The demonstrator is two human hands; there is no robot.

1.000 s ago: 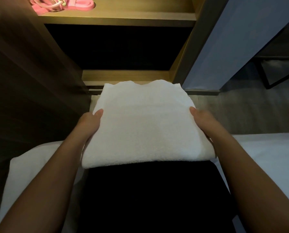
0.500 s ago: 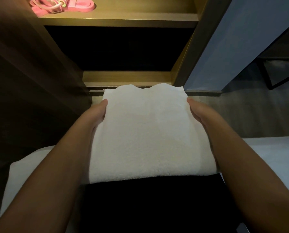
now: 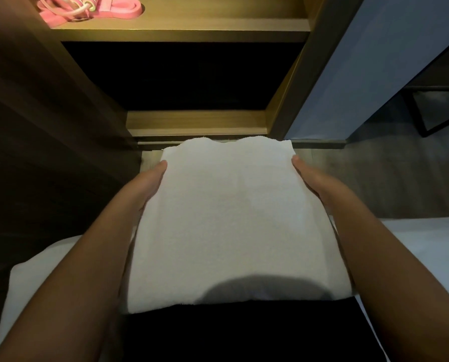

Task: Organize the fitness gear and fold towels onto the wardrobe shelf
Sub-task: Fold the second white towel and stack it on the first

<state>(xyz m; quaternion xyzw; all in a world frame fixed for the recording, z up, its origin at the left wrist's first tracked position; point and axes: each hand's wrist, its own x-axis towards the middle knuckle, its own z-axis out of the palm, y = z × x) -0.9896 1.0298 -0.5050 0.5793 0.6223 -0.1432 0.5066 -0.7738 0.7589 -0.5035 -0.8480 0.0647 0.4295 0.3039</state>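
Head view: a folded white towel [image 3: 231,218] is held between the hands, its side edges gripped by the left hand [image 3: 150,184] and right hand [image 3: 312,181], thumbs on top. Beyond, pink bands [image 3: 114,9] are seen on the wardrobe shelf [image 3: 179,30].

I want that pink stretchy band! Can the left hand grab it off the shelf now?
Probably not yet: the left hand holds the folded towel together with the right hand. The pink band lies uncovered on the shelf further ahead.
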